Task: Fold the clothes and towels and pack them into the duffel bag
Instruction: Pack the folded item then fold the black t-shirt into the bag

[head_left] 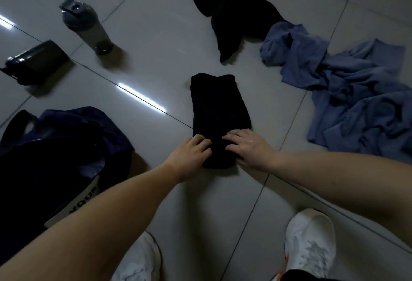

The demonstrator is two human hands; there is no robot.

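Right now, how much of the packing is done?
Partly done. The folded black cloth lies on the floor. The left grip holds its near end and the right grip presses it. To do: the crumpled black cloth and the blue cloth lie unfolded. The bag is open but too dark inside to see anything packed.

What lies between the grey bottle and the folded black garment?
Head view: only bare floor tile, crossed by a grout line, between grey bottle and folded black garment.
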